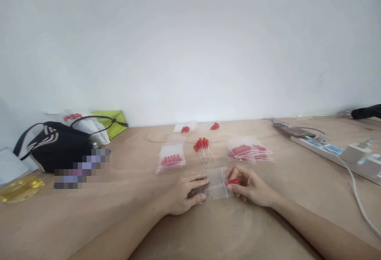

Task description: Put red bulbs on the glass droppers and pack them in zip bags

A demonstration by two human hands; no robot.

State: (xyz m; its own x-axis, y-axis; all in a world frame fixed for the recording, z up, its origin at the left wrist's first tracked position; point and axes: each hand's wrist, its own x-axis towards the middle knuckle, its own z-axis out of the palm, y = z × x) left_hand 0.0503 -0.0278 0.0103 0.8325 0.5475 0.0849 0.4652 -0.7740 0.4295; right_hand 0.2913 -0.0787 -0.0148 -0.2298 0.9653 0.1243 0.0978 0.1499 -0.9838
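A clear zip bag [213, 190] lies flat on the table between my hands, its mouth toward the right. Across the bag's left end rests my left hand [186, 192], open, with the thumb and fingers spread apart on the plastic. At the mouth, my right hand [248, 184] is closed in a pinch on a red bulb-shaped piece [232, 182]. The piece's narrow end points left, over or into the bag; I cannot tell which. Just beyond are several red-tipped thin sticks [204, 145], fanned out.
Filled bags of red pieces lie at left [171, 158] and right [247, 149]. Loose red pieces [214, 126] sit near the wall. A power strip [327, 149], phone [293, 130] and white cable [354, 184] are at right. A black bag [59, 149] stands at left.
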